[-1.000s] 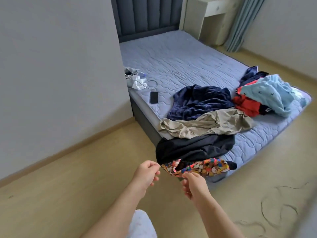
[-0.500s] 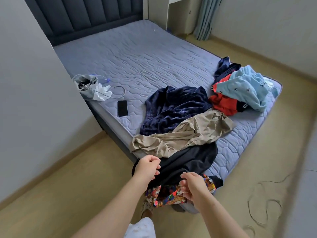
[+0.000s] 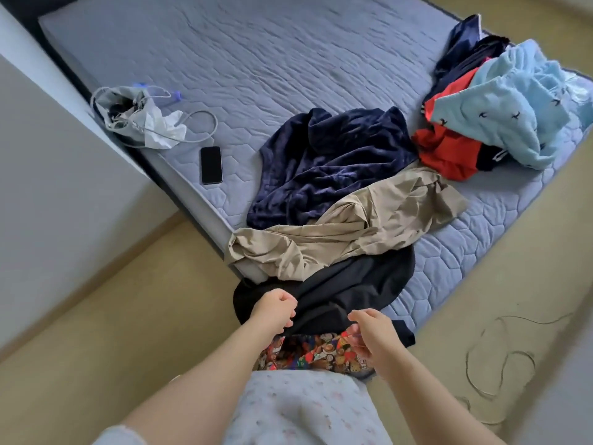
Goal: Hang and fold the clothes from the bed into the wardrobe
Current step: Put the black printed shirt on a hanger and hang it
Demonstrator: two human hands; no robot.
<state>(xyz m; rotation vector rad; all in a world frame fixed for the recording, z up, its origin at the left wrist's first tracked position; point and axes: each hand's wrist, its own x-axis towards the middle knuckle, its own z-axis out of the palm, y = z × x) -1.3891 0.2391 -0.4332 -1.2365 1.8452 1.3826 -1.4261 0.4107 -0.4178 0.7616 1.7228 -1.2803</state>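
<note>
- Head view – left grip: fingers curled in close, over the near edge of the black garment. Whether any cloth is pinched cannot be told.
- Right grip: fingers half-curled, tips at the upper edge of the patterned garment. A firm hold cannot be confirmed.
- Hazard, as a judgement: the patterned garment sits at the corner of the bed, just beneath both grips. A loose pinch could let it slide to the floor.
- Hazard, as a judgement: the black garment overlaps it, and the beige garment beyond overlaps the black, so a lift may drag these neighbours off the edge.
- Patterned garment: bright multicolour print, bunched, partly hidden under the forearms.
- Further beyond the grips: navy garment, red garment, light blue garment – all crumpled and unfolded on the bed.
</note>
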